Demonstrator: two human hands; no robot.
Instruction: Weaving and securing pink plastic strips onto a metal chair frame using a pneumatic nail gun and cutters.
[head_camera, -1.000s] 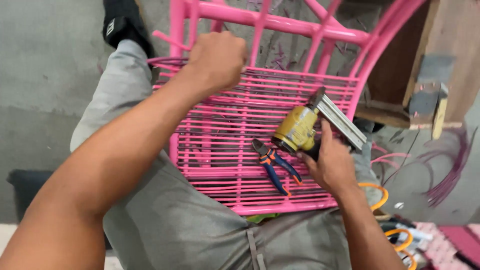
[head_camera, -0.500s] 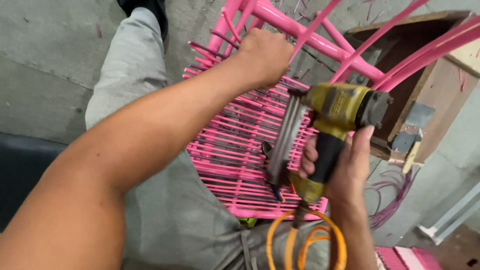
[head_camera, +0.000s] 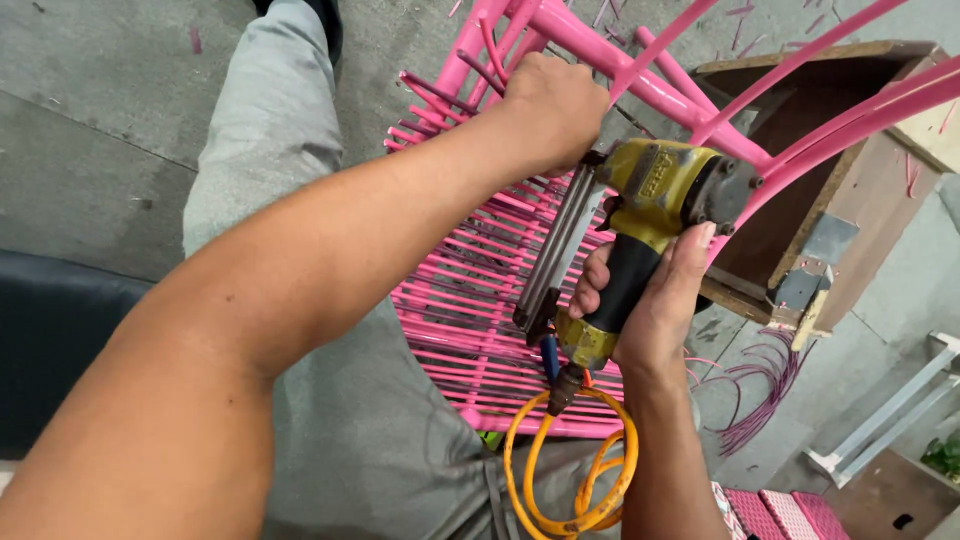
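Note:
My right hand (head_camera: 655, 300) grips the black handle of a yellow pneumatic nail gun (head_camera: 650, 195) with a long grey magazine, its nose pressed against the pink chair frame (head_camera: 600, 50). A coiled orange air hose (head_camera: 570, 470) hangs from the gun's base. My left hand (head_camera: 555, 105) is closed around the pink frame and woven cords right beside the gun's nose. The pink woven seat (head_camera: 460, 300) lies across my lap, over grey trousers (head_camera: 250, 130).
A wooden box (head_camera: 830, 180) stands to the right behind the frame, with loose purple cords (head_camera: 760, 390) on the concrete floor below it. A dark cushion (head_camera: 50, 340) is at the left. White metal bars (head_camera: 890, 410) lie at the far right.
My right hand lifted the nail gun off the seat, turned it and brought it up to the frame by my left hand. The pliers on the seat are now mostly hidden.

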